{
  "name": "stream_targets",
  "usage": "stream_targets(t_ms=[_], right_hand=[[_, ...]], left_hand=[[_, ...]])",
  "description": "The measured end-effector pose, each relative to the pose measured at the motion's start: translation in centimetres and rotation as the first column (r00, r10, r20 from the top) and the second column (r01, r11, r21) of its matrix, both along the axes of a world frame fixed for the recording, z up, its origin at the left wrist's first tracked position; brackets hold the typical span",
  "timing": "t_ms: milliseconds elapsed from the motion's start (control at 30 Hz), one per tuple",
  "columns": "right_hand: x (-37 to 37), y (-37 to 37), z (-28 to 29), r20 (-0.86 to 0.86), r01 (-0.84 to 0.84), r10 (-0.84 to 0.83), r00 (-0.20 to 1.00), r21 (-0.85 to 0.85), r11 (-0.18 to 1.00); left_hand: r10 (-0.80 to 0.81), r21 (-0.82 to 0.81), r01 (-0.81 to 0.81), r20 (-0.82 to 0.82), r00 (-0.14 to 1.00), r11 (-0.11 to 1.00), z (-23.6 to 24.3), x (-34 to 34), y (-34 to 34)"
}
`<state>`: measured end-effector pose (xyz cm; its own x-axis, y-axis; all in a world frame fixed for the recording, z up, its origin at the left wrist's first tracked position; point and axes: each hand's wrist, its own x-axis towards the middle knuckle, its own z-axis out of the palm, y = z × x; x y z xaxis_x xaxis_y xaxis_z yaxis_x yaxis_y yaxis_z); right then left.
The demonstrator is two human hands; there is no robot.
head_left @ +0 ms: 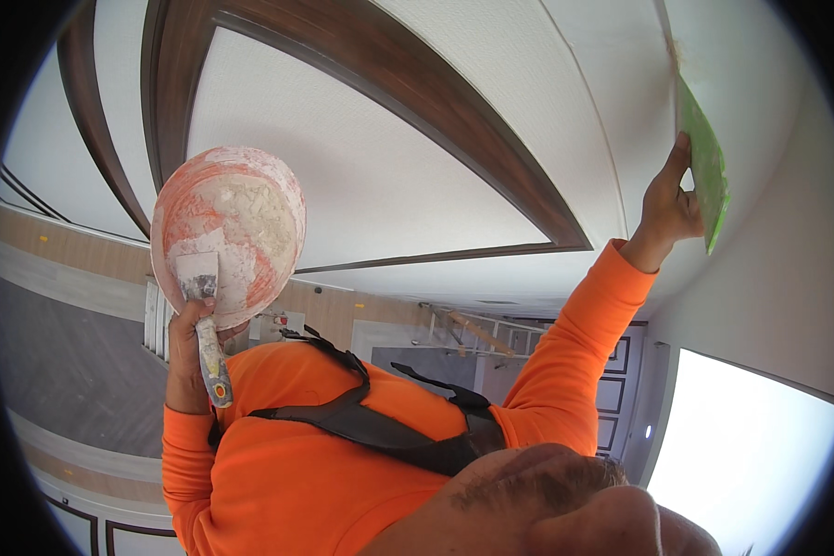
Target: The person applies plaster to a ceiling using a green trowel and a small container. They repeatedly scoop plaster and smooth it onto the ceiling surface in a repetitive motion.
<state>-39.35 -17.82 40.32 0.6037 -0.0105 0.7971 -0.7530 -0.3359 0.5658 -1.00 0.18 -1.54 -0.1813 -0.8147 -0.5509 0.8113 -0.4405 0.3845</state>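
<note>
My left hand (185, 345), at the left, is closed round a putty knife (211, 357) and supports a round reddish bowl (165, 218) from beneath. The knife's whitened blade lies over the bowl's inside. Pale, lumpy filler (250, 213) coats part of the bowl, and smears of it cover the rest. On the right, my right hand (667, 206) stretches up, gripping a flat green spreader (706, 167) between thumb and fingers. The spreader's far end meets the white surface (639, 120) by a seam line; whether its whole edge touches, I cannot tell.
Dark brown wooden trim (408, 74) frames white textured panels overhead. A metal ladder (491, 334) stands in the background beyond my right arm. A bright window (760, 445) is at the lower right. Grey flooring (65, 361) shows at the left, with white slatted objects (156, 320) near my left hand.
</note>
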Motion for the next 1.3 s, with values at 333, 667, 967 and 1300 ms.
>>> stream_targets(t_ms=[333, 667, 967, 1300], right_hand=[[1.1, -0.7, 0.5, 0.023, -0.060, 0.059, 0.998, 0.042, 0.997], [1.7, -0.7, 0.3, 0.018, -0.035, 0.034, 0.999, 0.032, 0.999], [2.0, -1.0, 0.1, 0.038, -0.100, 0.098, 0.994, 0.059, 0.993], [1.2, -0.6, 0.0, 0.034, -0.082, 0.080, 0.996, 0.050, 0.995]], left_hand=[[0.023, 0.012, -0.023, -0.001, 1.000, 1.000, 1.0, 0.0, -0.1], [0.052, 0.001, -0.052, -0.019, 0.998, 0.999, 0.6, -0.4, 0.0], [0.021, -0.005, -0.021, -0.034, 0.999, 1.000, 0.1, -0.2, 0.0], [0.029, 0.003, -0.029, -0.013, 1.000, 1.000, 0.5, -0.3, 0.0]])
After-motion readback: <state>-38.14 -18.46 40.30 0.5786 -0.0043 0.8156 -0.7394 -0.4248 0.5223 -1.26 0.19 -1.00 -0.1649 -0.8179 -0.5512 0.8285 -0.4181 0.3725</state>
